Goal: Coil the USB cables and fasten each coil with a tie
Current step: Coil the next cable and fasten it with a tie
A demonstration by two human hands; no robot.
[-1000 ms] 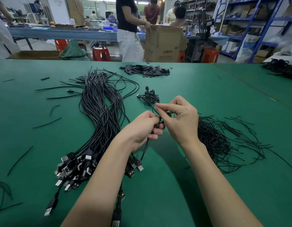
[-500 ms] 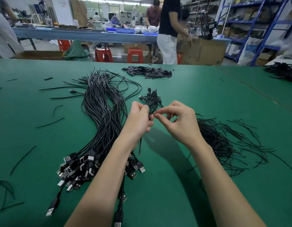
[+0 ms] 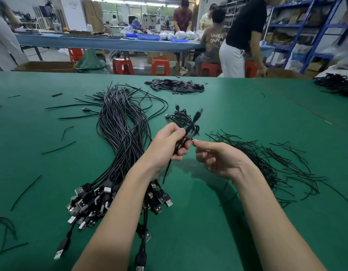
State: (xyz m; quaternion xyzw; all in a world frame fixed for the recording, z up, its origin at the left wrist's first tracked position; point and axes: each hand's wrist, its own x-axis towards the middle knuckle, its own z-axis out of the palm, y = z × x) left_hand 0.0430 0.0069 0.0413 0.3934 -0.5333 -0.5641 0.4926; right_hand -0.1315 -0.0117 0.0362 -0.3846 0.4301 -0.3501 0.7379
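A green worktop (image 3: 218, 222) was seen spanning the whole foreground. On its left half a long bundle of uncoiled USB cables (image 3: 122, 137) was laid, black, with the plug ends fanned out near the left forearm. To the right a loose pile of thin black ties (image 3: 267, 165) was spread, well apart from the bundle. Further back a heap of small flat black pieces (image 3: 176, 87) was noted, and just beyond the hands a small finished coil (image 3: 180, 118) was lying on the worktop.

A partly coiled cable (image 3: 190, 130) was held above the worktop between the two piles. It was gripped by the left hand (image 3: 167, 145), fingers curled round the gathered loops, one plug end sticking up blurred and a loose tail hanging down toward the plugs below. The right hand (image 3: 218, 159) was held just beside it, fingers curled, thumb and forefinger pinched at the coil on what looked like a tie end; the tie itself could not be made out clearly
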